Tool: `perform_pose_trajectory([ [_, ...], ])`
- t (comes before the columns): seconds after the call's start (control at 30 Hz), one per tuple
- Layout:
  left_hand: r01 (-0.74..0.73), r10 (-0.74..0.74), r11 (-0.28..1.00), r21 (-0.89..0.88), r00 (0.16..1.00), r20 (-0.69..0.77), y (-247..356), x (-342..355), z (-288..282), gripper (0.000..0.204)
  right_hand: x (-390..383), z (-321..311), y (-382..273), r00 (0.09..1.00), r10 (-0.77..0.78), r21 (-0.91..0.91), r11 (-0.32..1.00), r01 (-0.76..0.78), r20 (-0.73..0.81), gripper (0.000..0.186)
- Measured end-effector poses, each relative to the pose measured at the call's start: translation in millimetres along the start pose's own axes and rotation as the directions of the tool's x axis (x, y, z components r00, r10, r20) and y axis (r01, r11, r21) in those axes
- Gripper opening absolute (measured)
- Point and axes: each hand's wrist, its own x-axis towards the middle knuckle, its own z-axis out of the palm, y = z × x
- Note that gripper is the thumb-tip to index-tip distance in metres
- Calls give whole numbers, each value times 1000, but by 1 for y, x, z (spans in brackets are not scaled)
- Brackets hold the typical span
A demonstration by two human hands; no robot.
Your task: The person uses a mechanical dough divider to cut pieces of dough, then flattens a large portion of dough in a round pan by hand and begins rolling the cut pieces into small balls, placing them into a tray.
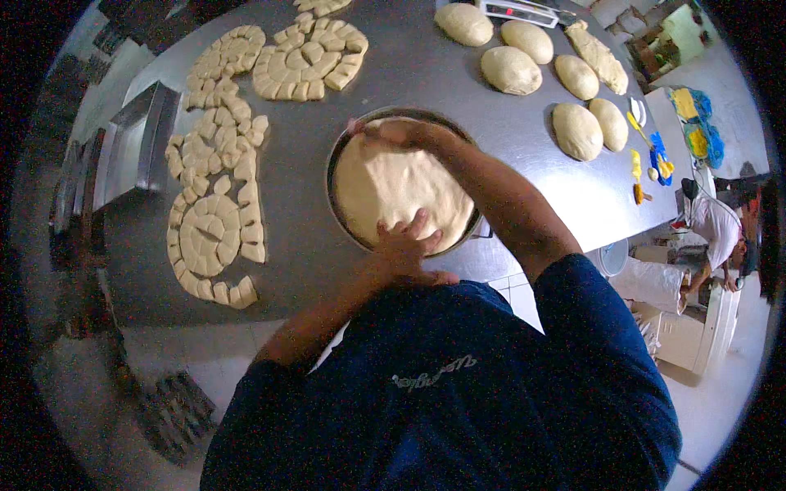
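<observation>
While both hands work at it, a broad sheet of dough [385, 180] lies in a round pan [331, 176], spanning the space between the hands and reaching nearly to the rim. Left hand [403, 247]: at the near side of the dough, fingers spread wide, fingertips on the surface. Right hand [393, 133]: at the far side, touching the dough near the rim; fingers partly hidden, so cannot tell whether they pinch the edge or lie flat. The pan sits on a metal table [303, 188].

Left of both hands, well apart: cut dough pieces [209, 237] in coiled and winding rows; a further coil of pieces [309, 61] lies beyond the right hand, to its left. A metal tray [135, 147] is farther left. Right of the right hand and beyond it: rounded dough balls [577, 131], one elongated piece [598, 57] and a scale [524, 13]. Farther right, yellow and blue utensils [660, 155]; past these, a co-worker [716, 229] bends forward.
</observation>
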Motion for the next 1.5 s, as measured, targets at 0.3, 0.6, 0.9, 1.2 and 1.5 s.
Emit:
perform_pose_trajectory([
  [0.3,66,120,957,281,794,-596,-122,76,-47,103,-75,52,52,907,-104,-229,973,9,-408,96],
  [0.6,375,-263,915,147,833,-486,-92,116,-113,105,-122,10,239,568,534,757,590,280,-626,57],
  [0.9,224,-63,903,366,913,-404,17,156,-24,121,-294,32,359,352,860,546,508,-667,-371,69],
  [1.2,205,-47,863,462,942,-331,9,150,-22,126,-276,60,525,-33,771,428,316,-847,-636,107],
  [1.5,168,-21,913,372,930,-367,7,157,-30,122,-283,40,492,112,778,451,468,-760,-618,102],
])
